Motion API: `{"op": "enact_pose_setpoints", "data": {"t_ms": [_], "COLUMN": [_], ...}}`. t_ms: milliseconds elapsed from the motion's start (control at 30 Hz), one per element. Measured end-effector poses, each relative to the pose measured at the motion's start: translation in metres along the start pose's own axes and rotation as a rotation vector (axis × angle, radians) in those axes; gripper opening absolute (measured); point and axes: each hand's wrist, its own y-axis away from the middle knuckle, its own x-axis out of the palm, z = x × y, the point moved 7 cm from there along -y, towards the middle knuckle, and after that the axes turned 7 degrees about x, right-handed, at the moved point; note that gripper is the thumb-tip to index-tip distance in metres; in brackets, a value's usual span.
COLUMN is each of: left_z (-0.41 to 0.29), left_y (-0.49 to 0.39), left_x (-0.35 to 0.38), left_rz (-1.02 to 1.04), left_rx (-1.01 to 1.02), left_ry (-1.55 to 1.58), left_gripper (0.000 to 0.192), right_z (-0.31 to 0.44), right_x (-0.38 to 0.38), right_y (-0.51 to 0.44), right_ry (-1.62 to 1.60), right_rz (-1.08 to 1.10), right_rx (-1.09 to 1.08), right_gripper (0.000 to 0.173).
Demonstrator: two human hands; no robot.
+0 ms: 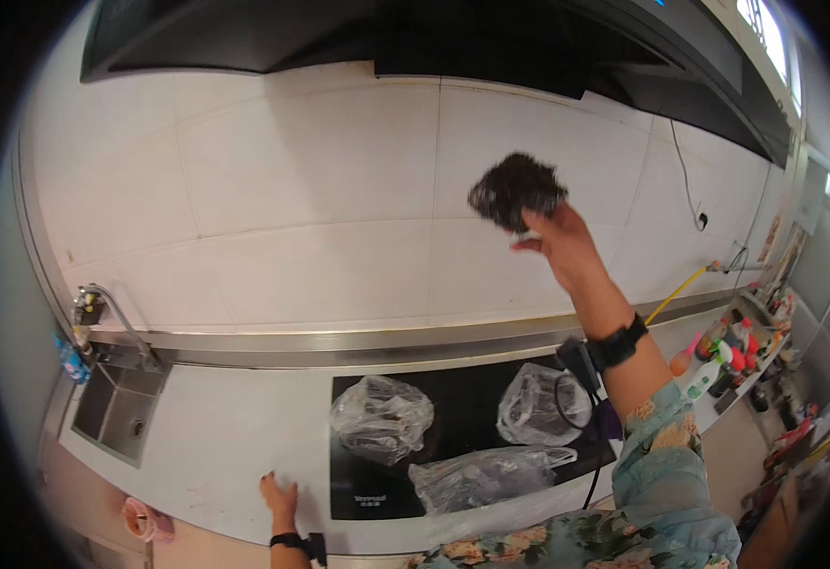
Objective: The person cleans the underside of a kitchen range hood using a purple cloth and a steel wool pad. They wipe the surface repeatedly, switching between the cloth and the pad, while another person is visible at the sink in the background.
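Note:
Raised in front of the tiled wall, my right hand holds a dark, wiry scouring pad, blurred at its edges. Whether the pad touches the tiles I cannot tell. My left hand is low at the front of the white countertop, fingers apart and holding nothing. To its right lies a black glass cooktop. Two clear plastic bundles cover its left and right parts, with a clear plastic bag along the front.
A black range hood overhangs the wall. At the left are a steel sink and a curved faucet. A pink bin stands below the counter. Bottles, a yellow hose and a black cable are at the right.

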Motion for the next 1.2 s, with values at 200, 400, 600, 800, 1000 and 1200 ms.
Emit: {"op": "enact_pose_setpoints", "data": {"t_ms": [200, 400, 600, 800, 1000, 1200], "left_z": [0.019, -0.044, -0.065, -0.073, -0.074, -0.07], "left_y": [0.026, 0.047, 0.045, 0.043, 0.042, 0.041], "left_x": [0.017, -0.003, -0.009, -0.009, -0.008, -0.005], "left_rz": [-0.337, -0.43, -0.306, -0.259, -0.199, -0.155], "left_rx": [0.079, 0.055, -0.036, -0.011, -0.029, -0.056], "left_ry": [-0.035, -0.273, -0.386, -0.453, -0.554, -0.524], "left_gripper": [0.066, 0.045, 0.046, 0.045, 0.047, 0.049], "right_z": [0.053, 0.08, 0.11, 0.136, 0.179, 0.209], "right_x": [0.005, 0.002, -0.007, 0.022, 0.033, -0.044], "right_y": [-0.078, -0.126, -0.151, -0.198, -0.236, -0.245], "right_ry": [-0.001, -0.111, -0.166, -0.242, -0.465, -0.568], "right_rz": [-0.039, 0.002, -0.015, 0.384, 0.43, 0.152], "right_rx": [-0.04, -0.174, -0.388, -0.391, -0.506, -0.471], "right_gripper": [0.036, 0.031, 0.033, 0.031, 0.034, 0.034]}}
